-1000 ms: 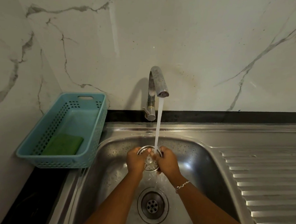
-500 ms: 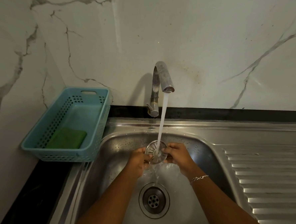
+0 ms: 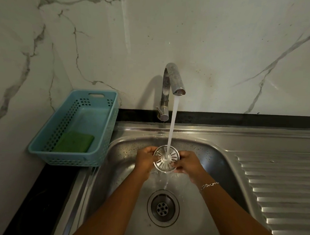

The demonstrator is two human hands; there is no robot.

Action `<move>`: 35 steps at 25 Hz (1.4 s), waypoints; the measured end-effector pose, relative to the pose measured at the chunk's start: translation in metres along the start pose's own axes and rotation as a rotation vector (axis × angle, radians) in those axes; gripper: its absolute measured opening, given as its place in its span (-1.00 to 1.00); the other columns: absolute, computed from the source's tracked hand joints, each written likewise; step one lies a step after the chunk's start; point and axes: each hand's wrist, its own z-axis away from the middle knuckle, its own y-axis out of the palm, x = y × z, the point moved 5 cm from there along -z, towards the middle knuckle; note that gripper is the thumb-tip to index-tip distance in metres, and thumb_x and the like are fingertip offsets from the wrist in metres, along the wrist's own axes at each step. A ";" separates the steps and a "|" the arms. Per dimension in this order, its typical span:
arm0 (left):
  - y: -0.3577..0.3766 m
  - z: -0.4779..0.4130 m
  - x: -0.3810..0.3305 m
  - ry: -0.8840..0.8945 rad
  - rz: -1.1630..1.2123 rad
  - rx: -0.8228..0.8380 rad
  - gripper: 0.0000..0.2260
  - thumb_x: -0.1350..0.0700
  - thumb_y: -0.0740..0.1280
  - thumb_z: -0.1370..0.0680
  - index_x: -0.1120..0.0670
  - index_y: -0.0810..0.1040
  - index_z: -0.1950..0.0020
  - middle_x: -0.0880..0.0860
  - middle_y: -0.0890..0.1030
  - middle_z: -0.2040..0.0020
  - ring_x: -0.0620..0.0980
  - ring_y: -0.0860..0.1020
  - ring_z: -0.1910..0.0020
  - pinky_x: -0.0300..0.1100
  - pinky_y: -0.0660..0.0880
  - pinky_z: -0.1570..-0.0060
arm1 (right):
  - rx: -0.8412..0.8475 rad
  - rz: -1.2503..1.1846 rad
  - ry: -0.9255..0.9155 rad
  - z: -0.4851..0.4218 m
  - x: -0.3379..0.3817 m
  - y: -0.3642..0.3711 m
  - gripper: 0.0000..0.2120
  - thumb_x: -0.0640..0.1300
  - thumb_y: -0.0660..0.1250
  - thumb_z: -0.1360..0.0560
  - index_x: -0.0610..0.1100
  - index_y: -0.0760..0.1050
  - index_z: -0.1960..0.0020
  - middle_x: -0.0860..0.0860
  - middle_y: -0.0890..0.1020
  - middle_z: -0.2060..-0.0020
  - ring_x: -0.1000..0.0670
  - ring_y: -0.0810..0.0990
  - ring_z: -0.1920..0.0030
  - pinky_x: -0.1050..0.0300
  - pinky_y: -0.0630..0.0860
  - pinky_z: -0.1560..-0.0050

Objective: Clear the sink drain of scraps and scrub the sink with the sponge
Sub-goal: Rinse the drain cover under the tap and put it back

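1. Nearest me: two bare forearms (image 3: 116, 202) extend from the bottom edge into the sink (image 3: 122, 169), a steel basin.

2. Drain (image 3: 163, 207): uncovered, on the basin floor between the forearms. I make out no scraps in it, though the light is dim.

3. Bracelet (image 3: 209, 185): thin chain on the right wrist.

4. Left hand (image 3: 145, 159) and right hand (image 3: 187, 164): fingers curled on opposite edges of the strainer (image 3: 161, 165), a round slotted steel disc. It is held above the basin floor, just beyond the drain, with its face tilted toward me. Both hands are taken up with it; neither is free.

5. Water (image 3: 172, 125): one stream falling from the tap (image 3: 172, 82) onto the strainer's centre and running off underneath.

6. Sponge (image 3: 74, 142): green, at the near end of a blue basket (image 3: 101, 157) on the dark counter (image 3: 36, 201), left of the sink. It lies well to the left of the grip, its long side roughly across the basket. The left hand is the nearer one.

7. In the way: the sink's rim and the basket's perforated wall stand between hand and sponge. I judge a reach has to go up and over them, once that hand lets go of the disc. The strainer's seat, by contrast, lies straight back toward me from the grip, with nothing between.

8. Draining board (image 3: 283, 179): ribbed steel, right of the basin.

9. Farthest: marbled wall (image 3: 209, 39) behind the tap.
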 end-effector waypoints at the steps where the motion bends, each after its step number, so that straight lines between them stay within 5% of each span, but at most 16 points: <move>1: -0.001 -0.001 0.004 -0.025 0.024 0.007 -0.75 0.50 0.27 -0.44 0.16 0.55 0.13 0.07 0.58 0.23 0.08 0.56 0.20 -0.01 0.56 0.10 | -0.031 0.083 -0.045 -0.002 0.003 0.000 -0.75 -0.51 0.34 -0.33 -0.36 0.54 0.00 -0.19 0.62 0.23 -0.10 0.61 0.26 0.10 0.61 0.29; 4: -0.001 0.002 0.010 -0.104 0.067 0.030 -0.75 0.47 0.28 -0.45 0.25 0.52 -0.07 0.09 0.58 0.21 0.02 0.57 0.26 -0.18 0.54 0.33 | -0.088 0.299 -0.126 -0.004 0.011 0.003 -0.90 -0.37 0.42 -0.35 -0.25 0.53 0.18 -0.16 0.60 0.28 -0.06 0.59 0.34 0.09 0.60 0.31; 6: 0.002 0.005 0.008 -0.141 0.079 0.049 -0.79 0.48 0.28 -0.45 0.24 0.51 0.01 0.09 0.58 0.22 0.01 0.56 0.27 -0.17 0.54 0.33 | -0.124 0.437 -0.138 -0.007 0.016 0.004 -0.80 -0.26 0.46 -0.36 -0.13 0.45 0.33 -0.05 0.56 0.39 0.03 0.53 0.45 0.25 0.52 0.46; 10: 0.012 0.009 0.006 -0.188 0.052 0.083 -0.81 0.47 0.31 -0.43 0.19 0.47 0.15 0.11 0.56 0.25 0.01 0.55 0.30 -0.14 0.54 0.29 | -0.227 0.525 -0.120 -0.015 0.015 0.000 -0.70 -0.13 0.41 -0.43 -0.06 0.39 0.42 -0.03 0.51 0.47 0.04 0.46 0.53 0.20 0.46 0.47; 13: 0.015 0.007 0.006 -0.150 -0.051 0.065 -0.86 0.43 0.35 -0.42 0.23 0.49 0.12 0.12 0.56 0.24 0.02 0.55 0.29 -0.18 0.55 0.39 | -0.188 0.380 -0.082 -0.015 0.004 0.002 -0.77 -0.11 0.38 -0.45 -0.19 0.51 0.32 -0.10 0.56 0.43 0.04 0.49 0.54 0.25 0.44 0.55; 18: 0.011 0.011 0.012 -0.065 -0.112 0.061 -0.84 0.35 0.40 -0.42 0.17 0.47 0.10 0.06 0.54 0.24 -0.02 0.54 0.27 -0.19 0.52 0.28 | 0.099 -0.058 -0.056 -0.010 -0.008 0.016 -0.77 -0.31 0.37 -0.42 -0.30 0.51 -0.07 -0.17 0.61 0.13 -0.09 0.60 0.16 0.10 0.57 0.17; 22: 0.008 0.012 0.018 -0.110 -0.022 0.087 -0.81 0.34 0.33 -0.49 0.24 0.50 -0.10 0.15 0.58 0.06 0.09 0.58 0.09 -0.14 0.55 0.25 | 0.000 0.314 -0.266 -0.011 0.011 0.021 -0.79 -0.31 0.34 -0.44 -0.29 0.48 -0.07 -0.20 0.61 0.03 -0.15 0.58 0.01 0.06 0.53 0.01; 26: 0.002 0.008 0.015 -0.087 -0.041 -0.008 -0.83 0.31 0.26 -0.54 0.17 0.50 -0.10 0.15 0.57 0.00 0.12 0.56 0.00 0.02 0.55 0.00 | -0.043 0.728 -0.400 -0.013 0.023 0.033 -0.73 -0.13 0.16 -0.58 -0.29 0.52 -0.08 -0.23 0.64 0.02 -0.17 0.60 -0.01 0.11 0.47 0.01; 33: 0.015 0.004 -0.016 0.260 -0.619 -0.066 -0.88 0.28 0.30 -0.51 0.26 0.57 -0.01 0.22 0.64 0.07 0.07 0.55 0.16 -0.28 0.39 0.34 | -0.003 0.921 -0.336 -0.030 0.030 0.009 -0.79 -0.27 0.25 -0.51 -0.30 0.60 -0.05 -0.25 0.66 0.02 -0.19 0.61 0.00 -0.01 0.52 -0.10; 35: 0.028 0.006 -0.026 0.321 -0.765 -0.040 -0.86 0.24 0.27 -0.54 0.21 0.56 -0.07 0.17 0.63 0.04 0.07 0.58 0.08 -0.25 0.41 0.25 | -0.032 0.932 -0.326 -0.031 0.030 -0.002 -0.81 -0.29 0.26 -0.50 -0.28 0.62 -0.02 -0.24 0.67 0.08 -0.18 0.62 0.05 0.01 0.54 -0.06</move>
